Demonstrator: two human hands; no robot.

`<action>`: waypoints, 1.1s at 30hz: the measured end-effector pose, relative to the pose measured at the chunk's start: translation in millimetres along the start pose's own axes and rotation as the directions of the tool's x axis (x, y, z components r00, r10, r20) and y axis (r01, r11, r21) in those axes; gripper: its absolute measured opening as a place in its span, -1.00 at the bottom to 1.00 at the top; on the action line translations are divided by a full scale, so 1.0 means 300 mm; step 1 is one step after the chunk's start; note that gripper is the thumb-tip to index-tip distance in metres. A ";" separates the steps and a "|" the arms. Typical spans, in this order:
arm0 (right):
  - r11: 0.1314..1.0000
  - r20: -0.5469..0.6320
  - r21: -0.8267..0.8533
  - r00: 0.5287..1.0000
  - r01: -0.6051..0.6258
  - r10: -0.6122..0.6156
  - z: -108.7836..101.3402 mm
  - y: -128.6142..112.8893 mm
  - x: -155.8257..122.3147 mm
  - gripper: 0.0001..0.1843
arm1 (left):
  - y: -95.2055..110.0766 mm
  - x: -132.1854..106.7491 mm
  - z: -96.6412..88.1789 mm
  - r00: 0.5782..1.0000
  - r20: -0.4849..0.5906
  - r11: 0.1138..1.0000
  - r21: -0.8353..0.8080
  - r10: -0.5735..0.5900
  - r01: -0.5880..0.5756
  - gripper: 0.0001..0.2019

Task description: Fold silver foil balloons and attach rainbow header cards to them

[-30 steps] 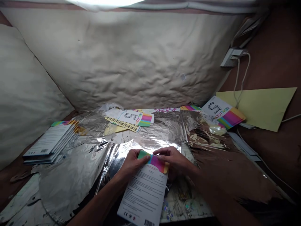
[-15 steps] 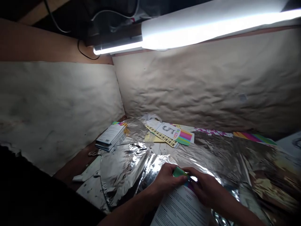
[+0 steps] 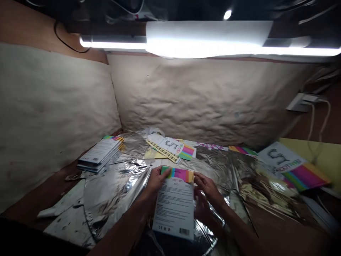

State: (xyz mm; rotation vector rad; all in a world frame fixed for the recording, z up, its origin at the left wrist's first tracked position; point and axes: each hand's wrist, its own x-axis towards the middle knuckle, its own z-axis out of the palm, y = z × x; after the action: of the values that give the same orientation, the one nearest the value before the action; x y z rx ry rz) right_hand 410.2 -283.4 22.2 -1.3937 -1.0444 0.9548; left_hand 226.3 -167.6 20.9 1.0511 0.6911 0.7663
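Note:
A flat cardboard packet [image 3: 174,206] with small printed text, a barcode and a rainbow-striped top flap faces me in the lower middle. My left hand [image 3: 157,179] grips its upper left corner, with the thumb lying on the striped flap. At the upper right corner, my right hand [image 3: 206,186] pinches the edge between thumb and fingers. The flap lies folded down over the packet's front. Beneath both hands spreads crinkled silver foil sheeting [image 3: 128,181].
A stack of similar packets [image 3: 102,151] stands at the left. Behind the hands lie a striped card [image 3: 177,146] and a yellow patterned strip [image 3: 162,151]. Another large striped packet [image 3: 293,165] rests at the right, below a power socket [image 3: 302,102]. A lit tube [image 3: 202,46] hangs overhead.
The view has swung right and levelled. The packet now shows whole, its flap lying flat where the fingers had been bunched at its top. My hands have spread apart to its two upper corners.

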 end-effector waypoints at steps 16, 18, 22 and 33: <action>0.967 0.010 0.247 0.998 -0.058 0.057 -0.022 0.039 -0.043 -0.58 | 0.002 -0.075 0.095 0.933 0.305 0.981 0.091 -0.193 0.173 -0.57; 0.968 -0.004 0.245 0.998 -0.054 0.056 -0.021 0.045 -0.042 -0.58 | 0.008 -0.079 0.101 0.938 0.295 0.981 0.122 -0.181 0.151 -0.58; 0.949 -0.004 0.309 0.998 -0.061 0.065 -0.015 0.054 -0.043 -0.57 | 0.019 -0.076 0.096 0.920 0.329 0.977 0.085 -0.215 0.198 -0.52; 0.768 0.142 0.606 0.978 -0.208 0.154 0.027 0.054 -0.066 -0.64 | -0.010 -0.099 0.105 0.957 0.289 0.994 0.107 -0.034 0.003 -0.78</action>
State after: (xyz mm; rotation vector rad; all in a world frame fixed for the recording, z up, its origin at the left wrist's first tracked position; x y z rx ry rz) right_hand 397.9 -300.2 5.3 -0.9073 -0.5647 1.3633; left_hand 235.6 -208.3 32.7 1.2233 0.4918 0.5475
